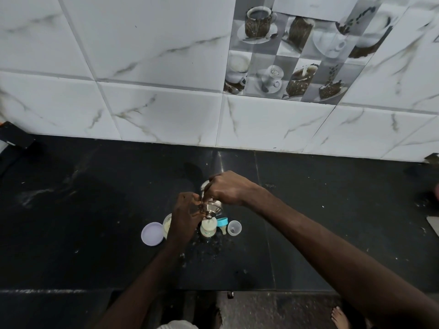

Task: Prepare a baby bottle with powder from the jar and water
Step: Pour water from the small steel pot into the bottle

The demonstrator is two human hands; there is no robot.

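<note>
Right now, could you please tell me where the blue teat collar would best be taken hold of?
Pinch the blue teat collar across its rigid ring, from above. It lies on its side between the bottle and the clear cap, so both sides are crowded, and the soft teat would likely give.

Just the one cam here, head-worn and wide-angle, looking forward and down across the black table (332,210) at the tiled wall (142,67). It's pretty close in: left hand (184,217) and right hand (228,188) land just below centre, with floor (273,309) along the bottom edge.
</note>
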